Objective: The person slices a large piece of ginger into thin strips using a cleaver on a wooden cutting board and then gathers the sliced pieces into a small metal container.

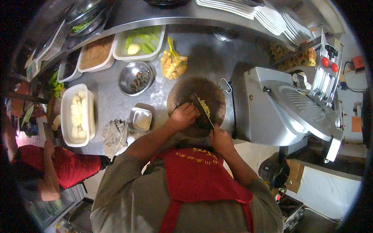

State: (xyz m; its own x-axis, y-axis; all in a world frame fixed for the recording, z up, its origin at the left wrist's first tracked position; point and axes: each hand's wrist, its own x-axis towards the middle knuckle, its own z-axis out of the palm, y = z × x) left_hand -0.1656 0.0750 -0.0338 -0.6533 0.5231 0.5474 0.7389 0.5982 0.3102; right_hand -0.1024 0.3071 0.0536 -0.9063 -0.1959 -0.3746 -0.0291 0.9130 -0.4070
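Note:
A round chopping block (180, 84) sits before me on the steel table. My right hand (222, 140) grips the handle of a kitchen knife (204, 110), its blade seen nearly edge-on and slanting across the block. Finely cut pale yellow pieces (205, 107) lie along the blade's right side. To the left of the blade, my left hand (184, 115) rests over the block with its fingers curled down. Whatever may be under those fingers is hidden.
A meat slicer (271, 116) stands at the right. Leftward are a steel bowl (124, 83), a square steel tin (131, 120), a cloth (115, 135) and a white tub (92, 116). Bagged ginger (174, 65) lies behind the block. Another person's arm (50, 171) shows at far left.

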